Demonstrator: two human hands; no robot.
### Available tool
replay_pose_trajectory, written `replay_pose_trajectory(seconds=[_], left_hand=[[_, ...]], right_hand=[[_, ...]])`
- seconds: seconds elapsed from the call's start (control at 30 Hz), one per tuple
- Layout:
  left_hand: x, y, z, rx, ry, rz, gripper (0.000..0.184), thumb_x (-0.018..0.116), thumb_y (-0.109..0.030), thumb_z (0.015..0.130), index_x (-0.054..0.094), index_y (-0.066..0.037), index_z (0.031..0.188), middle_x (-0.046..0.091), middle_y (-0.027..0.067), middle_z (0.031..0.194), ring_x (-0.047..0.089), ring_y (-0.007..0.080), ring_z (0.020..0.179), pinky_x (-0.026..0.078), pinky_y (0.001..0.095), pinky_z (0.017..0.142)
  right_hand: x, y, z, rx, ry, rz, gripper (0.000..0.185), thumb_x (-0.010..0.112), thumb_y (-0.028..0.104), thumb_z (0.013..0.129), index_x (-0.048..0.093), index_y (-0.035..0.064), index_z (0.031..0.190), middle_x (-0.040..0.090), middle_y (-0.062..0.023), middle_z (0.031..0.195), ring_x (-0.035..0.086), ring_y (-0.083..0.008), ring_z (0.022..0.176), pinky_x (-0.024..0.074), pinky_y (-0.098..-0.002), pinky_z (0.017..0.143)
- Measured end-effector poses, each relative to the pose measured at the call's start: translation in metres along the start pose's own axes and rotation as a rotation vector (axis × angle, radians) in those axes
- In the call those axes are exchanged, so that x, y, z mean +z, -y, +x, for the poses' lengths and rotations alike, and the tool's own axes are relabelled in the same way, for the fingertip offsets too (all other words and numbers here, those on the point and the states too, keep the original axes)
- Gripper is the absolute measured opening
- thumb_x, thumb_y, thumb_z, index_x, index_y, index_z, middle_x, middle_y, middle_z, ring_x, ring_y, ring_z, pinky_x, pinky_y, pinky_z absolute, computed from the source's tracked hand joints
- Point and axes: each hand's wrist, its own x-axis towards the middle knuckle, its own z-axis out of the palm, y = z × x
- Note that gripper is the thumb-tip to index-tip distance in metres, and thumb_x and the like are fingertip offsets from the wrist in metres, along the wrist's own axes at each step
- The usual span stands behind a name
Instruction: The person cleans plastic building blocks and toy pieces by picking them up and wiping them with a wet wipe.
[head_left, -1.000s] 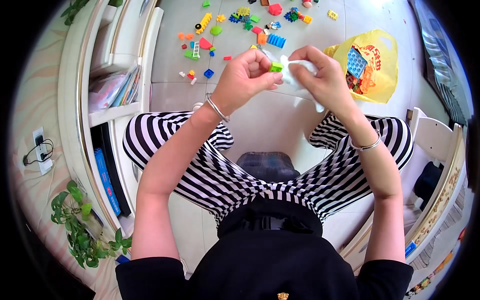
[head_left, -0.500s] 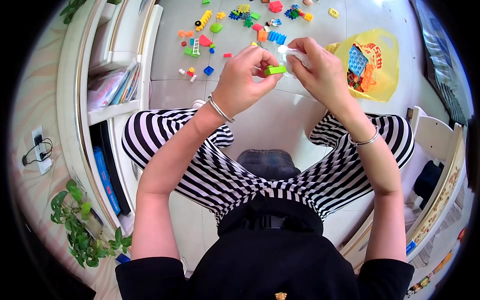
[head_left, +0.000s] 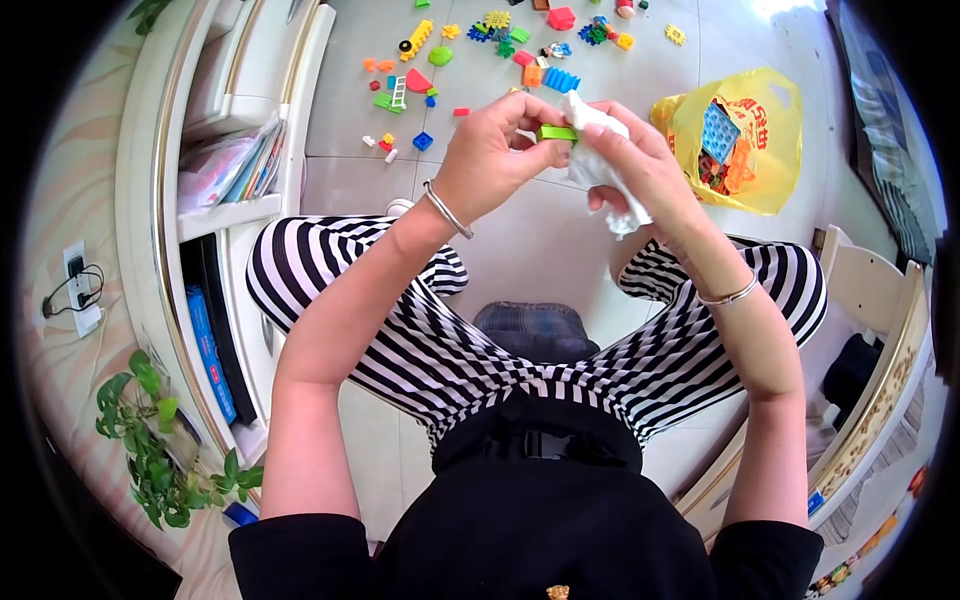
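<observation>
My left hand point(head_left: 505, 145) pinches a small lime-green toy block point(head_left: 556, 133) between thumb and fingers. A crumpled white wipe point(head_left: 602, 165) is gripped in my right hand point(head_left: 645, 155), and its upper part touches the block's right end. The wipe's lower end hangs down below my right fingers. Both hands are raised above the floor, in front of my knees. Beyond them, loose toy pieces lie scattered, among them a blue ridged piece point(head_left: 562, 80) and an orange block point(head_left: 532, 76).
A yellow plastic bag point(head_left: 775, 150) holding toy pieces stands on the right. A white shelf unit point(head_left: 230, 215) with books runs along the left, near a potted plant point(head_left: 150, 440). A white chair-like piece point(head_left: 865, 275) is at the right. A dark stool point(head_left: 535, 330) sits between my legs.
My right hand has turned, and the wipe now spreads out and hangs lower against the block's right end. My left hand still holds the green block. The view has shifted slightly.
</observation>
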Motion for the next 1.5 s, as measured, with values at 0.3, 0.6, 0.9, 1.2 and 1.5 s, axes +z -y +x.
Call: replay_pose_trajectory(seconds=[0.3, 0.6, 0.9, 1.2, 1.5], left_hand=[[-0.001, 0.000, -0.003, -0.064, 0.012, -0.108, 0.025, 0.060, 0.003, 0.087, 0.052, 0.002, 0.111, 0.062, 0.0063, 0.100, 0.063, 0.0118, 0.090, 0.054, 0.0241, 0.081], [0.004, 0.000, -0.004, 0.070, -0.048, 0.150, 0.040, 0.063, 0.005, 0.083, 0.043, -0.002, 0.117, 0.060, 0.0050, 0.095, 0.060, 0.0095, 0.091, 0.052, 0.0213, 0.077], [-0.005, 0.001, -0.002, -0.305, -0.025, -0.517, 0.027, 0.059, -0.001, 0.088, 0.052, -0.001, 0.114, 0.061, 0.0081, 0.101, 0.062, 0.0159, 0.097, 0.053, 0.0254, 0.086], [0.005, 0.014, -0.006, -0.450, -0.044, -0.748, 0.019, 0.057, -0.003, 0.089, 0.053, 0.003, 0.106, 0.060, 0.0132, 0.107, 0.062, 0.0230, 0.104, 0.052, 0.0302, 0.092], [0.002, 0.004, -0.005, -0.479, -0.043, -0.887, 0.026, 0.055, -0.002, 0.090, 0.054, 0.004, 0.115, 0.061, 0.0128, 0.110, 0.062, 0.0215, 0.103, 0.052, 0.0298, 0.091]], right_hand=[[-0.009, 0.000, 0.012, -0.656, -0.201, -0.741, 0.019, 0.061, 0.020, 0.088, 0.063, 0.0019, 0.095, 0.060, -0.0091, 0.070, 0.059, -0.0189, 0.055, 0.0455, -0.0330, 0.052], [-0.007, -0.001, 0.008, -0.626, -0.090, -0.869, 0.020, 0.064, 0.016, 0.081, 0.053, 0.0082, 0.097, 0.060, -0.0135, 0.067, 0.060, -0.0282, 0.058, 0.0462, -0.0376, 0.053], [-0.020, -0.004, 0.015, -0.734, -0.225, -0.760, 0.017, 0.062, 0.014, 0.083, 0.055, 0.0059, 0.096, 0.067, -0.0106, 0.076, 0.064, -0.0213, 0.057, 0.0481, -0.0329, 0.052], [-0.011, -0.007, 0.011, -0.812, -0.091, -1.037, 0.019, 0.061, 0.015, 0.080, 0.055, 0.0098, 0.098, 0.065, -0.0107, 0.080, 0.063, -0.0276, 0.061, 0.0492, -0.0384, 0.056], [-0.016, -0.015, 0.021, -0.635, -0.261, -0.741, 0.018, 0.064, 0.018, 0.084, 0.056, 0.0052, 0.094, 0.062, -0.0111, 0.071, 0.053, -0.0177, 0.048, 0.0419, -0.0313, 0.047]])
